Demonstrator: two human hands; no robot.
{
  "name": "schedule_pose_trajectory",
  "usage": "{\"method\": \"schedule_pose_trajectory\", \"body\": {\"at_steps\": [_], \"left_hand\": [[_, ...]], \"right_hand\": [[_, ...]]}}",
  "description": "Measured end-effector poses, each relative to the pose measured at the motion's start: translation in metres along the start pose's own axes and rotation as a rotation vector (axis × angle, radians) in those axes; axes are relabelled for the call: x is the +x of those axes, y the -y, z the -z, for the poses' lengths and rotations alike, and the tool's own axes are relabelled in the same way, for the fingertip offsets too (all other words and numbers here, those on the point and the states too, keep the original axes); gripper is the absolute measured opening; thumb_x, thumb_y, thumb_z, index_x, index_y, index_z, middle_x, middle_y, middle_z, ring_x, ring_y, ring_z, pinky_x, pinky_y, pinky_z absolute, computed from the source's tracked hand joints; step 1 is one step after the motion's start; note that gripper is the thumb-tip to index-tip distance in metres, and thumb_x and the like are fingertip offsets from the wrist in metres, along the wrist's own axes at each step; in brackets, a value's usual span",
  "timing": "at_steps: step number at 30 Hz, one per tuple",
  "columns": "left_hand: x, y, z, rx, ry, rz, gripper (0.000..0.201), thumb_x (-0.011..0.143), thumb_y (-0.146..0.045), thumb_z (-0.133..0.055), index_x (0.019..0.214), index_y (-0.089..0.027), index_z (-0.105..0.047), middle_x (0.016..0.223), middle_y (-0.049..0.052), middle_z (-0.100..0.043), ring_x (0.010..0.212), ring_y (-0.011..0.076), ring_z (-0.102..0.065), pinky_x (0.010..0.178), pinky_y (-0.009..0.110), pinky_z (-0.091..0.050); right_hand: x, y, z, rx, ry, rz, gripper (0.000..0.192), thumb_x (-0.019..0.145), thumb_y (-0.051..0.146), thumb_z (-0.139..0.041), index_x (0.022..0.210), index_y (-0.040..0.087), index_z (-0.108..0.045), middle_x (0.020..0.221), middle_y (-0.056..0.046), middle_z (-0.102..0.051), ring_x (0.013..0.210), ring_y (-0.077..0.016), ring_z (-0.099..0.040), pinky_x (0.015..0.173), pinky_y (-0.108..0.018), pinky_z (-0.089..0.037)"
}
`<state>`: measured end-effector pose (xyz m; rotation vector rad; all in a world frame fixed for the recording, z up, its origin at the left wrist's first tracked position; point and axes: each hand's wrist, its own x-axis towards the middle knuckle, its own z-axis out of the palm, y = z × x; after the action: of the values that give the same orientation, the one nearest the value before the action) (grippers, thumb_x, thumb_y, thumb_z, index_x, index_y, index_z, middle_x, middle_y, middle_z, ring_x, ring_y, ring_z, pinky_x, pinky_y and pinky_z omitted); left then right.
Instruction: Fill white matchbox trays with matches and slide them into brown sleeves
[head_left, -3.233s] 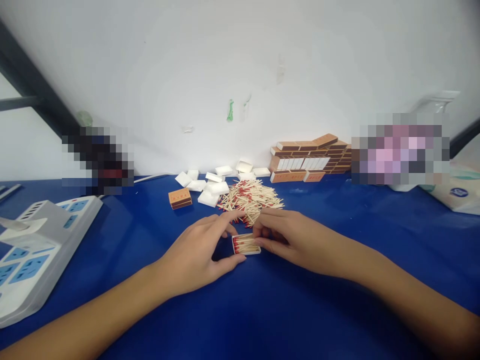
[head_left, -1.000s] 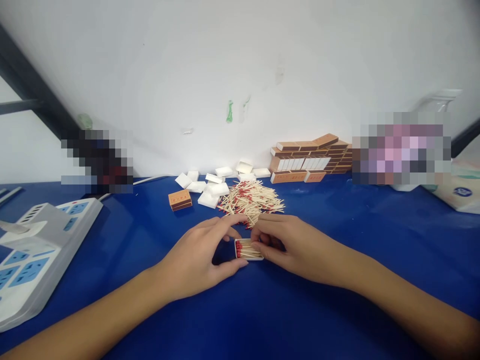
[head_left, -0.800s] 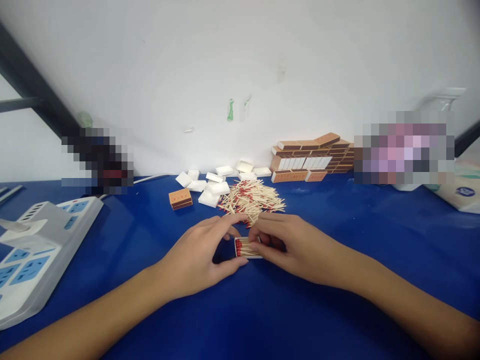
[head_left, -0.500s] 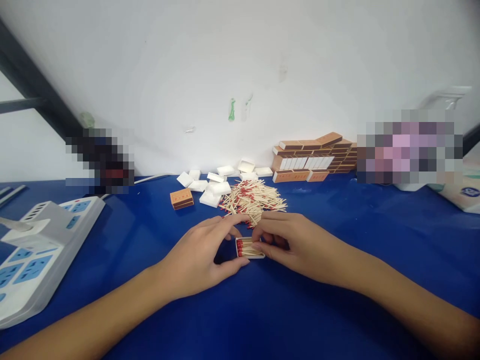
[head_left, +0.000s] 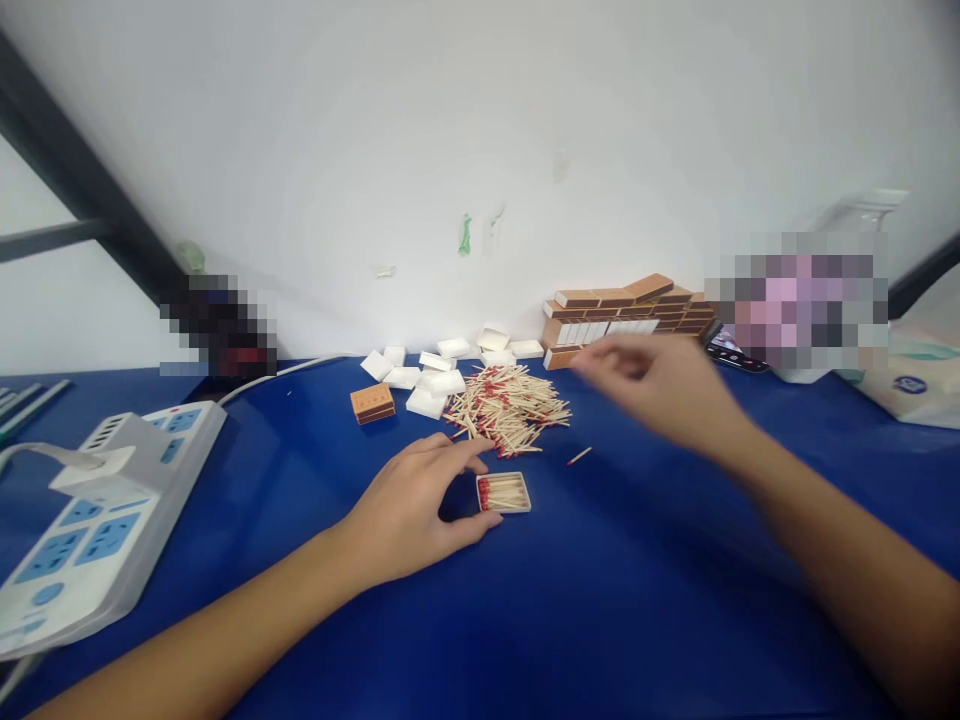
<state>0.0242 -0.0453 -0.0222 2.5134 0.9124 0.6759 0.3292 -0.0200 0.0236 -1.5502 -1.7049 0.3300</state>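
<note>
A small white matchbox tray lies on the blue tabletop, partly filled with red-headed matches whose heads point left. My left hand curves around the tray's left end, thumb at the near edge and fingers at the far edge, holding it. Raised in front of the stacked matchboxes, my right hand is smeared by motion; its fingers look bent, and whether they hold anything is unclear. A heap of loose matches lies just beyond the tray. One stray match rests to the right of the heap.
Several empty white trays lie scattered by the wall, left of the heap. Two stacked brown matchboxes sit nearby. A power strip with a plugged-in cable occupies the left side. A phone and a plastic packet are at the right.
My right hand has left the tray and moved up and right towards the matchbox stack. A single match now lies right of the heap. My left hand stays at the tray.
</note>
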Motion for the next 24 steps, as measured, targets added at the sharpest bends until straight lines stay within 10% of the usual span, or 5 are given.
{"method": "schedule_pose_trajectory", "body": {"at_steps": [6, 24], "left_hand": [[0.001, 0.001, 0.004, 0.056, 0.004, -0.018, 0.036, 0.089, -0.045, -0.079, 0.113, -0.019, -0.077, 0.105, 0.008, -0.071, 0.096, 0.0255, -0.063, 0.088, 0.043, -0.055], [0.001, 0.001, 0.007, 0.016, -0.031, -0.058, 0.029, 0.09, -0.041, -0.079, 0.109, -0.019, -0.077, 0.102, 0.007, -0.075, 0.094, 0.0245, -0.065, 0.087, 0.041, -0.054]], "right_hand": [[0.071, -0.036, 0.054, 0.034, -0.411, -0.394, 0.022, 0.095, 0.025, -0.071, 0.103, 0.004, -0.07, 0.074, -0.011, -0.069, 0.051, -0.0135, -0.056, 0.053, -0.035, -0.048], [0.107, -0.057, 0.059, 0.193, -0.251, -0.658, 0.036, 0.101, 0.037, -0.069, 0.13, 0.014, -0.066, 0.127, -0.012, -0.069, 0.105, -0.0233, -0.071, 0.088, -0.043, -0.062]]}}
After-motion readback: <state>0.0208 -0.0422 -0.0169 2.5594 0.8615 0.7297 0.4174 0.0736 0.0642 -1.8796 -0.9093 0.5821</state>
